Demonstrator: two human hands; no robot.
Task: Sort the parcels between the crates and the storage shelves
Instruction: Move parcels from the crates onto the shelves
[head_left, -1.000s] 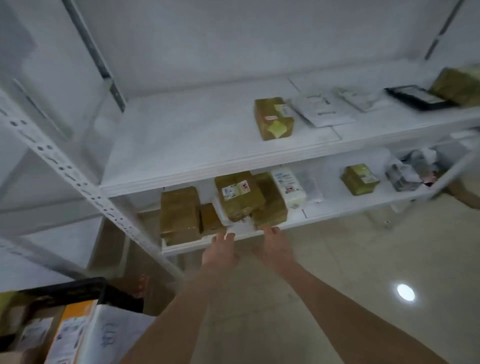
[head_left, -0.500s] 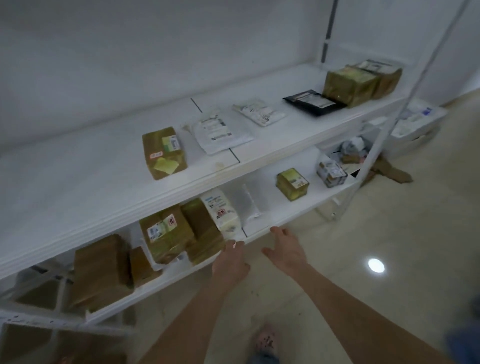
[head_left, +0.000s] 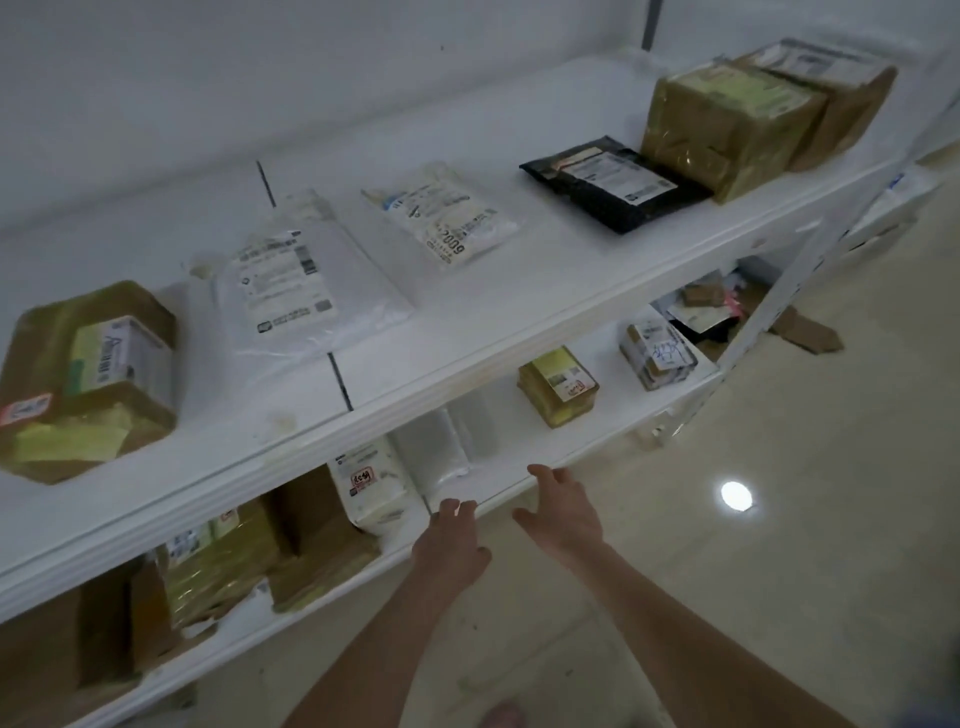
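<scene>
Fingers (head_left: 453, 512) straight, holding nothing, near flat, clear, glossy parcel (head_left: 431, 449)

L hand (head_left: 451, 540) & R hand (head_left: 563, 512) were bare, forearms (head_left: 675, 623) uncovered to frame edge; blurred foot (head_left: 501, 716) showed below, blue fabric (head_left: 937, 714) at bottom-R corner.

The upper shelf (head_left: 545, 291) hides much of the lower parcels (head_left: 223, 566); label print (head_left: 280, 280) (blurred throughout) seems unreadable.

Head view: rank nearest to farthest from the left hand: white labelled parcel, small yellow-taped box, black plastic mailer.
1. White labelled parcel, lower shelf, by left hand.
2. Small yellow-taped box, lower shelf, rightward.
3. Black plastic mailer, upper shelf.
</scene>
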